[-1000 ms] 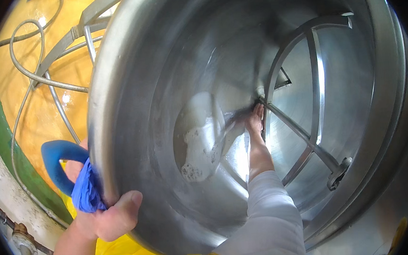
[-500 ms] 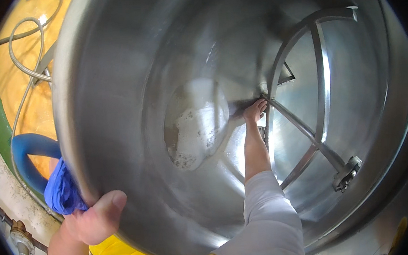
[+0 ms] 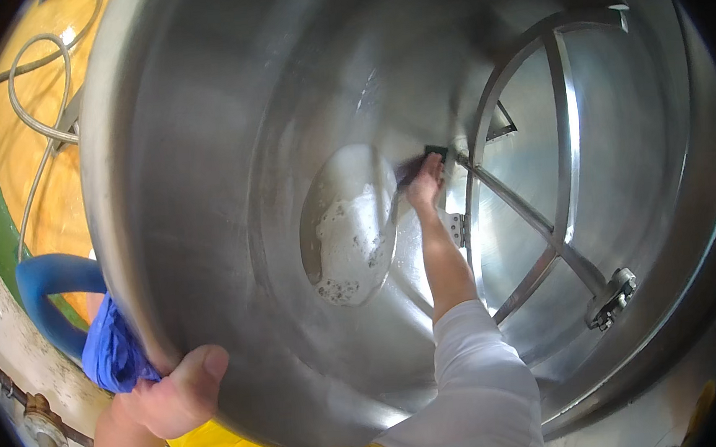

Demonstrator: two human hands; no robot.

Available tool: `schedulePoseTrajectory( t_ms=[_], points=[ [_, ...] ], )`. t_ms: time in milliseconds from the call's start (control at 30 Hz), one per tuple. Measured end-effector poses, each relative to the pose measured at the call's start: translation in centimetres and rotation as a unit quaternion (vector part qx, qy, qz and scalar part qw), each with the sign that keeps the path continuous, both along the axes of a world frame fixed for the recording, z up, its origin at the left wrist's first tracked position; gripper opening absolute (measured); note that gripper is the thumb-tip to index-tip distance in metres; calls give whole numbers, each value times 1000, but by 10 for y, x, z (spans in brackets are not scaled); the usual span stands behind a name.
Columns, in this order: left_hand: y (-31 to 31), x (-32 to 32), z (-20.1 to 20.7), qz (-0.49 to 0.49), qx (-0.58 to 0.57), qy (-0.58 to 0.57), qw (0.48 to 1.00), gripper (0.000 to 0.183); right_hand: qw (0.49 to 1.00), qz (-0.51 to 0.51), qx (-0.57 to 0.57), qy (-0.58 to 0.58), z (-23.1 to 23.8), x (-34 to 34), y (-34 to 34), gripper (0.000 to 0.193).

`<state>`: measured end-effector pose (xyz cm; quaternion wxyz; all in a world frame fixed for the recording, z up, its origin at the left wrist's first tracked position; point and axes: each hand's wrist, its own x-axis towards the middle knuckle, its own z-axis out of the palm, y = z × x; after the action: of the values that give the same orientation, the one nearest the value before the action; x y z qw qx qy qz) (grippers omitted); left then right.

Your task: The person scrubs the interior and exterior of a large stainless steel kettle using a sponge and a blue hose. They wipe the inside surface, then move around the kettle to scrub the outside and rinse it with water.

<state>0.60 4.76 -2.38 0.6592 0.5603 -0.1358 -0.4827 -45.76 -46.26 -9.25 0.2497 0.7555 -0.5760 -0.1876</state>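
Observation:
Deep inside a large tilted steel mixing kettle [image 3: 204,193], my right hand [image 3: 426,186] presses against the inner wall beside the stirrer. A dark, purplish pad-like thing [image 3: 409,171], blurred, shows under and left of its fingers. My left hand [image 3: 174,398] grips the kettle's rim at the lower left, thumb over the inner side and fingers wrapped round the outside. Crumpled blue gloves [image 3: 114,348] are bunched at that hand, against the rim. Foamy, whitish liquid [image 3: 354,232] lies in a pool in the bottom, left of my right hand.
A curved steel stirrer frame [image 3: 567,123] with a crossbar spans the kettle's right side. Outside, a blue ring-shaped handle [image 3: 39,286] stands by the rim. A looped hose [image 3: 15,91] runs above the orange floor [image 3: 21,166]. A pipe fitting [image 3: 46,433] sits lower left.
My right hand has moved left and slightly up along the wall, away from the stirrer bar, with the dark pad-like thing. My left hand keeps its hold on the rim.

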Motion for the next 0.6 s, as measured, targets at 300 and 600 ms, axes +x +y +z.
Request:
schedulePoseTrajectory(
  t_ms=[300, 600],
  points=[
    [-15, -3, 7, -34, -21, 23, 999, 89, 981, -157, -106, -36, 28, -35, -14, 73],
    [14, -14, 5, 26, 33, -2, 999, 86, 965, -162, -69, -193, 59, -46, -43, 70]
  ],
)
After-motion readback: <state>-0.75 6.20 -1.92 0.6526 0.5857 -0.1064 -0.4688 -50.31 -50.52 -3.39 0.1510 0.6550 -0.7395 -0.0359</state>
